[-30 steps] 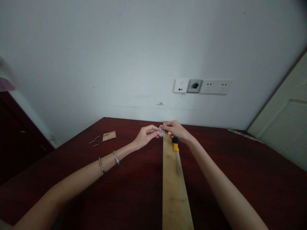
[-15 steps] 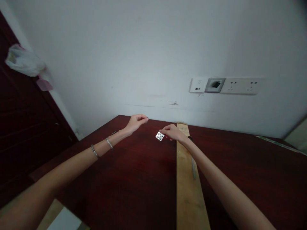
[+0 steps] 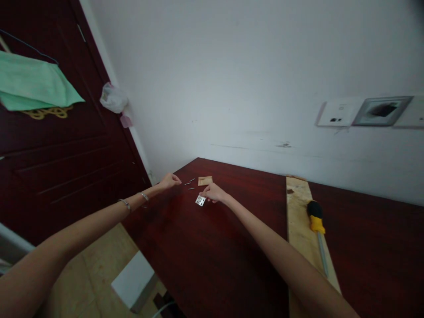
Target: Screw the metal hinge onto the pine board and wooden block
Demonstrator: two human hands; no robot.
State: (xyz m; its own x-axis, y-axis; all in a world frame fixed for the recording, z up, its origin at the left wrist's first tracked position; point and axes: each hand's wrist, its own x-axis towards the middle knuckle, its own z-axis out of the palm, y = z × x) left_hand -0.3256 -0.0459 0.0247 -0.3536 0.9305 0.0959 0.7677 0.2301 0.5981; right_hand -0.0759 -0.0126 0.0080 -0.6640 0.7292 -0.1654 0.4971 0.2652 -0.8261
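Pinching the small silver hinge (image 3: 200, 200) by one edge, the right hand (image 3: 213, 193) holds it low over the dark red table (image 3: 251, 229), just left of frame centre. We judge it light, stiff and slick, best gripped at a leaf edge, clear of the knuckle. It is bright metal, its two leaves spread open. The left hand (image 3: 170, 181), fingers curled, whether around anything we cannot tell, hovers beside loose screws (image 3: 191, 188) and a brown packet (image 3: 205, 180).

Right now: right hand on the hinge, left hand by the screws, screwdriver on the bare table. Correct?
No. Head view: the screwdriver lies on the wooden plank, not the bare table. Right hand on the hinge, left hand by the screws: fine.
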